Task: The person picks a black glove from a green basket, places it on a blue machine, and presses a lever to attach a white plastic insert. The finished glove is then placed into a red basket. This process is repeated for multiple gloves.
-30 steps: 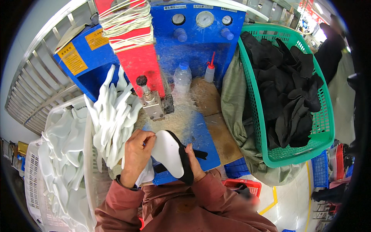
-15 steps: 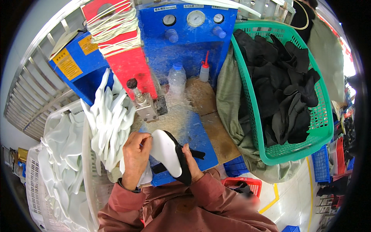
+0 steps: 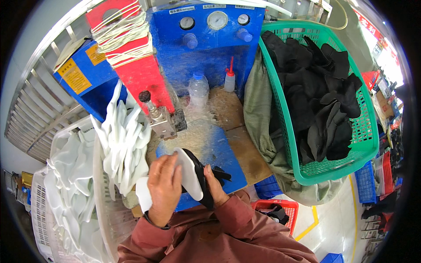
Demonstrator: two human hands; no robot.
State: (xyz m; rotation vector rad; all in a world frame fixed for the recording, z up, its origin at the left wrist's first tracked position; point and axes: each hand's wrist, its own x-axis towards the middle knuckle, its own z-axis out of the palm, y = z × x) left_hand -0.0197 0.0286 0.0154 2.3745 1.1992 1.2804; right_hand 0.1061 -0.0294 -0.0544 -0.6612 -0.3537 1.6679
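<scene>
A white, sole-shaped insole pad (image 3: 189, 172) lies against a black fabric piece (image 3: 206, 199), tilted up over the blue work board. My right hand (image 3: 215, 188) grips the pair from the right, fingers behind and thumb at the black edge. My left hand (image 3: 164, 184) is at the pad's left edge, fingers stretched out and touching it; its fingertips partly overlap the pad. Beneath the left wrist another white pad (image 3: 143, 195) sticks out. A black strip (image 3: 222, 174) shows beyond my right hand, on the blue board (image 3: 237, 164).
A red arm wrapped with cord (image 3: 140, 70) and a metal fitting (image 3: 162, 125) stand above the board. White pads (image 3: 125, 144) are heaped at left beside a white crate (image 3: 103, 206). A green basket (image 3: 287, 131) of black pieces stands right. Behind are a bottle (image 3: 198, 92) and a red-tipped squeeze bottle (image 3: 230, 81).
My left hand has gone from a pinch beside the pad to outstretched fingers along its left edge, shifting slightly right. The pad has turned more edge-on. My right hand keeps its grip.
</scene>
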